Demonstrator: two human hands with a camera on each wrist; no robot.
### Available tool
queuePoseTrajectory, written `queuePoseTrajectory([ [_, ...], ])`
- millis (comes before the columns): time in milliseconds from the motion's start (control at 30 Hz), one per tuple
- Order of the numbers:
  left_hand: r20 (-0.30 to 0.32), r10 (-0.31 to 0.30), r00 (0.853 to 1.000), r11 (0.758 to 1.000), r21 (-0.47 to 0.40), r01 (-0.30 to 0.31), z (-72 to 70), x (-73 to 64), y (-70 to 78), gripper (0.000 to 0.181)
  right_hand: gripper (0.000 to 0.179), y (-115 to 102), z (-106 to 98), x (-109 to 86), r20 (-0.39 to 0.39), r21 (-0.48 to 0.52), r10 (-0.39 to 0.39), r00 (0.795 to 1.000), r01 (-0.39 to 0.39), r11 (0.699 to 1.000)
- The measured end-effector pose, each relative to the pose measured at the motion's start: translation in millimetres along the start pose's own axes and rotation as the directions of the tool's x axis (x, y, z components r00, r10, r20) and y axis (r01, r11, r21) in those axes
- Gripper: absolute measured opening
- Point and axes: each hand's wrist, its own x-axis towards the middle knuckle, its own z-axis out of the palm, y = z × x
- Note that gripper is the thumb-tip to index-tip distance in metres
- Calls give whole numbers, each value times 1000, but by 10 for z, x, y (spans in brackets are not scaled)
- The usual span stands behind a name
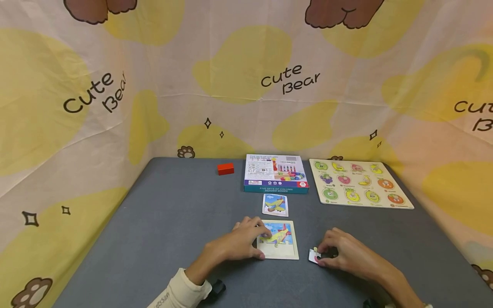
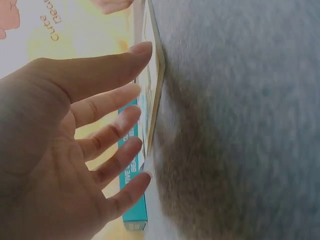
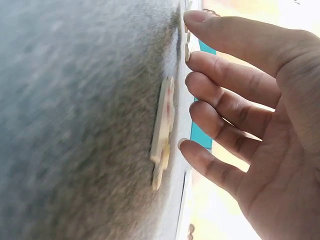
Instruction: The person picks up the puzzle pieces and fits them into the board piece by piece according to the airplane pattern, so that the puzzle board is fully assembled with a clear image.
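A wooden jigsaw tray lies on the table, its upper part filled with a yellow airplane picture and its lower part bare. My left hand rests over the tray's left side, thumb at the near corner and fingertips on the picture. In the left wrist view the fingers are spread and nearly straight along the tray edge. Right of the tray, my right hand pinches a small puzzle piece between thumb and index finger. Beneath that palm, overlapping pieces lie on the table in the right wrist view.
Behind the tray lies an airplane picture card. Farther back are a boxed set, a red block and, at the right, a fruit board. Printed cloth encloses the grey table.
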Motion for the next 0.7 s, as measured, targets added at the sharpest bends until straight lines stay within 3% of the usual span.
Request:
queuePoseTrajectory([
  [333, 26, -61, 998, 998, -12, 61, -29, 0, -65, 52, 19, -122, 6, 259, 33, 5, -14, 999, 14, 1000],
  [700, 26, -66, 998, 998, -5, 66, -45, 0, -56, 52, 17, -334, 115, 571, 3, -53, -116, 993, 116, 992],
])
